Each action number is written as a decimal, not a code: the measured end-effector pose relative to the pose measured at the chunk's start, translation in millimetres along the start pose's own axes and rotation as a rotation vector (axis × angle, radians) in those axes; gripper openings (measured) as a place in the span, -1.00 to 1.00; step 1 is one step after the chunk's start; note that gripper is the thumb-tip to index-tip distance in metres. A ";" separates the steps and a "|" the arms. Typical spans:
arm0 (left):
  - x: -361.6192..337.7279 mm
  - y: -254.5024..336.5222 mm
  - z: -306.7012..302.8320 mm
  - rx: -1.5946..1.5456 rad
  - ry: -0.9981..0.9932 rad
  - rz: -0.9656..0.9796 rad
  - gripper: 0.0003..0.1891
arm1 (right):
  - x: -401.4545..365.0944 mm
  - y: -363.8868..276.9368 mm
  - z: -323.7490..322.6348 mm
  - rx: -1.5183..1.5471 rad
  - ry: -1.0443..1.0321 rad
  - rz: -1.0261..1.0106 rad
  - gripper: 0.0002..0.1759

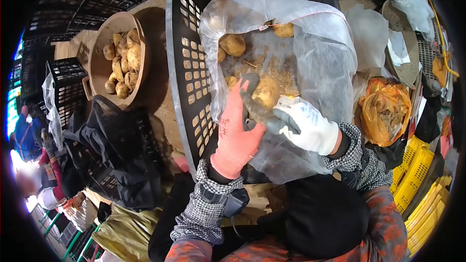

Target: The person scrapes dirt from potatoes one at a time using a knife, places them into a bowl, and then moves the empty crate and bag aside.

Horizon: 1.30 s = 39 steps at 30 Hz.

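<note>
My left hand point(237, 133), in a pink glove with dark grey finger coating, is curled against the left side of a potato point(266, 92). Close by on the lower right is my right hand point(306, 125), in a white glove with grey fingertips. Its fingers are bent inward, and whatever they hold is hidden. Both hands are over a black plastic crate point(192, 75) lined with thin white fabric point(323, 58). Inside the lining lie more potatoes point(232, 44) and loose soil point(272, 65).
A brown tub point(141, 75) of potatoes stands left of the crate. On the right are an orange plastic bag point(386, 111) holding soil-like debris and yellow crates point(411, 172). Black fabric point(116, 155) lies at lower left. Another person point(48, 179) is at far left.
</note>
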<state>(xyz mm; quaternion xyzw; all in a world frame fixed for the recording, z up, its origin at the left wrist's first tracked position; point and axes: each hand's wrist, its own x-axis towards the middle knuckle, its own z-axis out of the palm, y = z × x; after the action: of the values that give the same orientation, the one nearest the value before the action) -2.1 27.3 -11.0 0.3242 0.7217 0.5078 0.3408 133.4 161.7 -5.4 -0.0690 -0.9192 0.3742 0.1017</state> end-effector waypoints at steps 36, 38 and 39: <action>6.7 11.0 6.8 0.039 0.127 0.079 -0.24 | -2.1 4.6 8.0 0.809 0.105 0.352 -0.68; 9.5 14.0 2.9 -0.427 0.092 -0.130 -0.23 | 5.6 7.2 -4.5 1.203 -0.040 0.671 -0.62; 9.0 14.3 2.9 -0.423 0.102 -0.127 -0.23 | 4.7 9.3 -3.7 1.204 -0.048 0.662 -0.62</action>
<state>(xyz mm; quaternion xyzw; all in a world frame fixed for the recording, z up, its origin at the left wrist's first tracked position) -3.0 40.1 0.4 0.1733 0.6343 0.6411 0.3957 130.2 171.7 -8.7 -0.2695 -0.4834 0.8327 -0.0178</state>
